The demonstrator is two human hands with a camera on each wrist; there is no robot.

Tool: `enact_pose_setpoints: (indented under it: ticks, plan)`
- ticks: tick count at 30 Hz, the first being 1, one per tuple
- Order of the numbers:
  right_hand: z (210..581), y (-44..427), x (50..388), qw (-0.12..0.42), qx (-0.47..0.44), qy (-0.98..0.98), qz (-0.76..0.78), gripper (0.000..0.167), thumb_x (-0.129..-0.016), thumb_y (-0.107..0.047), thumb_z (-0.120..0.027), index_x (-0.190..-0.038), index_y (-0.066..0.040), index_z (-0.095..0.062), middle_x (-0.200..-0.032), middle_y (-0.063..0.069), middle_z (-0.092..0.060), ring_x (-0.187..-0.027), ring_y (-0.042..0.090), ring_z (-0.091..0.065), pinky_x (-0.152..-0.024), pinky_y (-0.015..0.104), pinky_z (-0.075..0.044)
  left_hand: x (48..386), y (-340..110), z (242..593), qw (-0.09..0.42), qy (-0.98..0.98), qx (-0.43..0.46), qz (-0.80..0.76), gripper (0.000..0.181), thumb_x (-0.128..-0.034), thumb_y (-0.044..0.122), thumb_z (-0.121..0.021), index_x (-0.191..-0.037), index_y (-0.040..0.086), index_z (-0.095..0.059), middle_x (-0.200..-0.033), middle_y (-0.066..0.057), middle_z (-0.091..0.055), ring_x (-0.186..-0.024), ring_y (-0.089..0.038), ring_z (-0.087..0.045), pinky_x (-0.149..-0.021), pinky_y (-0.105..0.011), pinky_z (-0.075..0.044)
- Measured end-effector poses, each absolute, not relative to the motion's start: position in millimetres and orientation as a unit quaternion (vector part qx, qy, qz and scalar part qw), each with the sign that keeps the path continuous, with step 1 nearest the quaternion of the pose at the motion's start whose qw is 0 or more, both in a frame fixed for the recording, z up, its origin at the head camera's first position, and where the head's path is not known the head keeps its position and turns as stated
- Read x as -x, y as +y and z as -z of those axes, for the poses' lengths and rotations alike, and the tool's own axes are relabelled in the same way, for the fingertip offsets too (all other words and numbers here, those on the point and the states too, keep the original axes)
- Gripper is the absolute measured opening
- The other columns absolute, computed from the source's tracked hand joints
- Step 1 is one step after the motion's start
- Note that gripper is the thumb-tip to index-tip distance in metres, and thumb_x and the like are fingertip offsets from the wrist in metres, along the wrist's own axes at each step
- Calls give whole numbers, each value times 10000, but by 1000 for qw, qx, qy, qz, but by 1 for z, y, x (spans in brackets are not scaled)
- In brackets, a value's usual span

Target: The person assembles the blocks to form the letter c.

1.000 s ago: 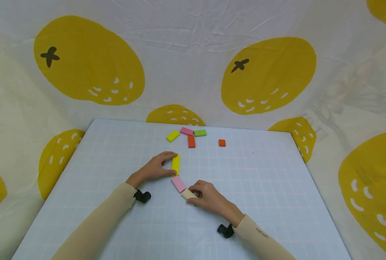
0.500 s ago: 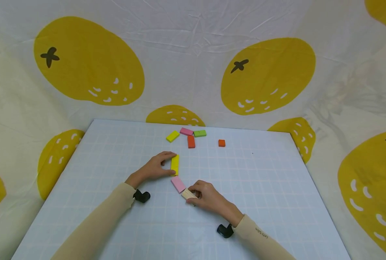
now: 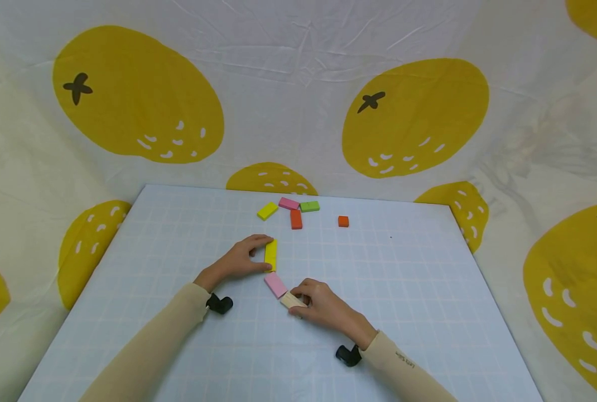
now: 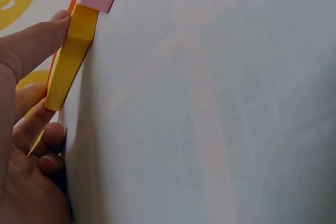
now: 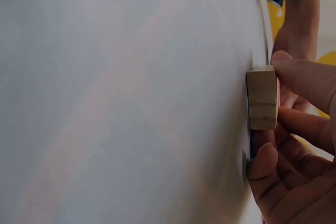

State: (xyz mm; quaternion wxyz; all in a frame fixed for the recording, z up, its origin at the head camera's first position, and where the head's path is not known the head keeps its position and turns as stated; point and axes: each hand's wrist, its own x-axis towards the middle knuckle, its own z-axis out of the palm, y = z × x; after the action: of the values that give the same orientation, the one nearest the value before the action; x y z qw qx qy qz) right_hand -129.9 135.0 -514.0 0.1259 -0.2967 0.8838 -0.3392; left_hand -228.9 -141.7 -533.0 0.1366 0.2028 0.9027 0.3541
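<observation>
My left hand (image 3: pixel 237 258) holds a long yellow block (image 3: pixel 271 254) by its two ends, thumb at the near end and a finger at the far end. The left wrist view shows the same yellow block (image 4: pixel 71 64) meeting a pink block. That pink block (image 3: pixel 275 285) lies slanted between both hands. Against its near right end is a plain wooden block (image 3: pixel 291 300), pinched between the thumb and fingers of my right hand (image 3: pixel 326 304). Seen end-on in the right wrist view, the wooden block (image 5: pixel 262 98) is partly covered by fingertips.
Toward the back of the table (image 3: pixel 409 290) lie a short yellow block (image 3: pixel 267 210), another pink block (image 3: pixel 289 203), a green block (image 3: pixel 309 206) and a red block (image 3: pixel 295 219). A small orange-red block (image 3: pixel 343 221) sits apart to their right. Patterned cloth hangs behind.
</observation>
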Motion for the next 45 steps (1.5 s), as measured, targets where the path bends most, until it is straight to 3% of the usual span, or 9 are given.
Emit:
enact_pose_setpoints:
  ticks: [11, 22, 45]
  plan:
    - [514, 135, 131, 118, 308, 885, 329, 329, -909, -285, -807, -1177, -100, -759, -956, -54, -646, -781, 76, -535, -651, 171, -458, 228, -144, 527, 177, 897, -206, -350, 931, -806, 556, -829, -1587, 255, -420, -1643, -64, -365, -1358, -304, -494, -1108, -499, -473]
    - [513, 138, 133, 123, 299, 889, 325, 331, -920, -267, -796, -1199, -93, -753, -1012, -34, -670, -806, 66, -534, -685, 180, -476, 230, -149, 525, 191, 892, -232, -338, 1053, -746, 522, -891, -1610, 218, -372, -1663, -78, -314, -1323, -297, -494, -1117, -489, -458]
    - [512, 138, 132, 130, 302, 884, 331, 321, -935, -254, -778, -1210, -91, -746, -1046, -14, -685, -818, 65, -541, -709, 179, -489, 228, -148, 525, 191, 890, -231, -344, 1028, -770, 520, -875, -1611, 215, -369, -1662, -83, -315, -1406, -325, -457, -1144, -521, -432]
